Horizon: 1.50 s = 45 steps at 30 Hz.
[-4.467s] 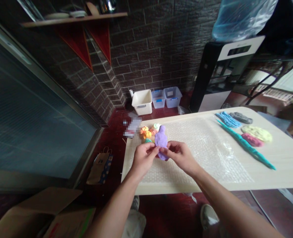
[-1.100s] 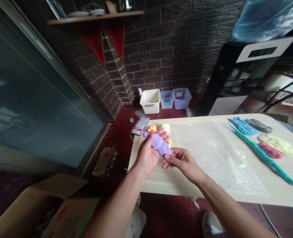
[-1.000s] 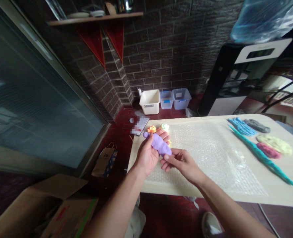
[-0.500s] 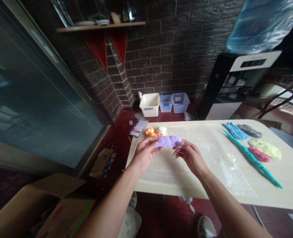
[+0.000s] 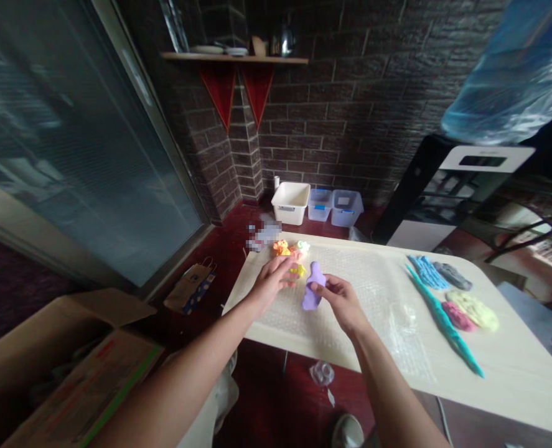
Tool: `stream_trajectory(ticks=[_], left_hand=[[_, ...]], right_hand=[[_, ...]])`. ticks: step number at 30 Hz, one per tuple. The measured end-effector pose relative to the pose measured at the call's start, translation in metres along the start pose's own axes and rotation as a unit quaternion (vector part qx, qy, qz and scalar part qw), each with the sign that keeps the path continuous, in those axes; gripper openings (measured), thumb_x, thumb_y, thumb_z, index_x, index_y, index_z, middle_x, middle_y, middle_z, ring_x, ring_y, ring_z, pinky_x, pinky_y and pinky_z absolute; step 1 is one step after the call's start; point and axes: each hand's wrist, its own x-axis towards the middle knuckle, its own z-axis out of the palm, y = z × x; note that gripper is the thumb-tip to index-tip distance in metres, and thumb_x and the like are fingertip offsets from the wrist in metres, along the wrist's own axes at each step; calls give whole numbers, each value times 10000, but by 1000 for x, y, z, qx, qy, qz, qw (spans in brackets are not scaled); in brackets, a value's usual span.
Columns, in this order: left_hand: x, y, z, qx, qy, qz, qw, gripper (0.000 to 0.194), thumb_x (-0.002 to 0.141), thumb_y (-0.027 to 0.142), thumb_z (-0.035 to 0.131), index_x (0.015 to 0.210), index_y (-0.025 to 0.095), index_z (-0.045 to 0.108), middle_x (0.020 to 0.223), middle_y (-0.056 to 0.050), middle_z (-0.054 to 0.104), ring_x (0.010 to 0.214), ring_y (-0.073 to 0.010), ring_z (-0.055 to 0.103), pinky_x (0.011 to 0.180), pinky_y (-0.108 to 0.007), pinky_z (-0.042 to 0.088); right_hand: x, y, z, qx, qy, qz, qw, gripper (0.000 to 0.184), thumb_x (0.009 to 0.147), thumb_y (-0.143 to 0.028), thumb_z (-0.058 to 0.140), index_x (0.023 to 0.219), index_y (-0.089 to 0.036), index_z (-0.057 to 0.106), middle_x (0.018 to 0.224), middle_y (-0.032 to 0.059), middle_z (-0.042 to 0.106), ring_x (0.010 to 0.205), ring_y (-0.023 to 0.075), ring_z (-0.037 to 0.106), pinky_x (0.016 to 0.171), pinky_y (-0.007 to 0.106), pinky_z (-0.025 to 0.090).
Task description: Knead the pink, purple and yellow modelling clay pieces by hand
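Observation:
My right hand [image 5: 340, 299] pinches a purple clay figure [image 5: 312, 290] and holds it upright just above the bubble wrap sheet [image 5: 350, 292] on the pale table [image 5: 513, 367]. My left hand [image 5: 272, 280] hovers to the left of the figure with fingers stretched out, its tips near a small yellow clay bit [image 5: 299, 270]. A cluster of small orange, green and pink clay pieces [image 5: 289, 249] lies at the table's far left corner, just beyond my left hand.
At the right of the table lie a long teal clay strip [image 5: 444, 320], a blue lump [image 5: 425, 272], a grey lump [image 5: 452, 275], a yellow-green lump [image 5: 478, 308] and a pink lump [image 5: 457, 316]. White and blue bins [image 5: 320, 204] stand by the brick wall. Cardboard boxes [image 5: 65, 373] sit on the floor at left.
My left hand has let go of the purple figure and opened; my right hand now holds it alone, turned from lying flat to upright. The view has tilted up and shifted.

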Motion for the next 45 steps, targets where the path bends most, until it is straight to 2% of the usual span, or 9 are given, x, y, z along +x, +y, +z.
stream_trajectory(ticks=[4,11,17,23,27,30,35,41,45], left_hand=[[-3,-10,1,47,-15,-36,998,466,785,536,855,1071,179,766,1108,-113,769,927,-221,715,762,-305,524],[-7,-27,21,68,-63,-41,995,416,710,483,929,896,131,810,896,-103,780,796,-193,672,741,-313,487],[-1,-29,28,44,-26,-17,999,462,679,465,951,959,131,799,902,-103,774,758,-181,667,712,-317,495],[11,-23,22,8,38,58,998,397,744,377,920,1035,169,749,986,-64,749,828,-146,652,729,-269,485],[10,-14,25,10,23,92,995,389,717,347,943,995,163,743,968,-53,740,853,-153,655,797,-285,504],[1,-10,35,24,-11,102,994,391,671,298,972,966,157,756,928,-59,739,880,-178,674,833,-305,517],[-11,-4,42,60,-95,116,987,389,755,282,915,1098,178,763,1074,-124,772,1067,-255,714,936,-354,525],[0,-12,19,33,63,90,993,291,851,421,755,989,165,765,977,-109,784,934,-239,726,787,-318,533],[4,-23,13,48,75,59,994,283,810,414,779,940,162,768,880,-88,780,796,-201,709,700,-288,504]], right_hand=[[-1,-5,-11,41,48,-22,998,406,682,-500,956,891,-198,783,840,26,775,769,177,670,800,326,536],[-7,-7,-19,68,87,-16,994,424,676,-521,947,909,-204,789,905,57,788,816,202,697,770,332,560],[-8,-12,-42,52,111,-22,992,404,801,-596,827,773,-203,737,778,40,711,711,170,625,619,267,507],[-16,-18,-53,-3,7,40,999,356,765,-496,857,784,-161,737,721,40,701,643,148,654,597,257,526],[-21,-19,-53,-72,-87,91,989,388,666,-426,913,862,-127,763,800,84,758,646,178,703,611,301,576],[-21,-10,-49,-141,-110,99,979,324,665,-388,886,829,-144,749,666,18,693,550,154,624,512,272,505],[-13,4,-45,-280,-4,30,960,227,684,-210,813,602,-197,602,533,-35,528,524,129,449,526,269,314],[-15,-11,-51,-331,151,-82,928,249,630,-3,627,753,-215,583,793,27,565,739,195,486,690,313,312],[-18,-14,-50,-293,168,-80,938,230,642,-54,678,765,-225,587,781,15,544,721,191,471,657,303,307]])
